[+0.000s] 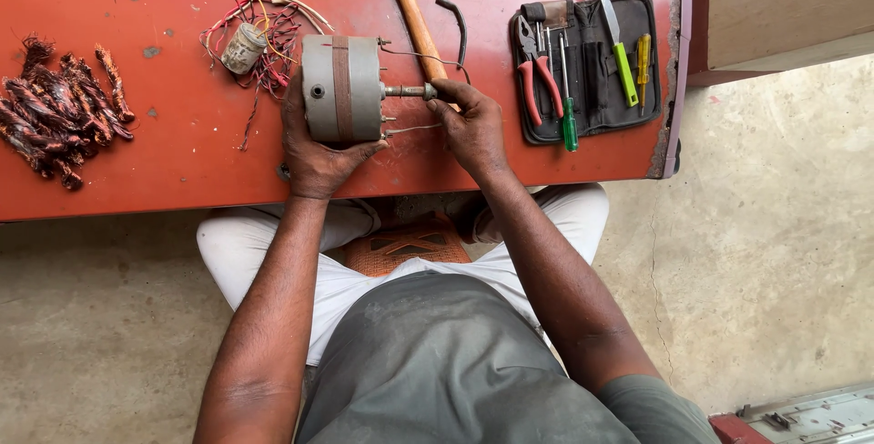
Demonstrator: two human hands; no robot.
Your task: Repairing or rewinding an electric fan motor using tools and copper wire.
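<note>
Motor lies on the red table; left hand clasps its body, right hand pinches its shaft. Hammer just beyond motor, tool pouch right of it.

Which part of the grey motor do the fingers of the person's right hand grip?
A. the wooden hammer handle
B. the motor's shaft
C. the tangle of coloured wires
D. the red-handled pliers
B: the right hand pinches the shaft jutting from the grey motor, while the left hand steadies the housing.
</note>
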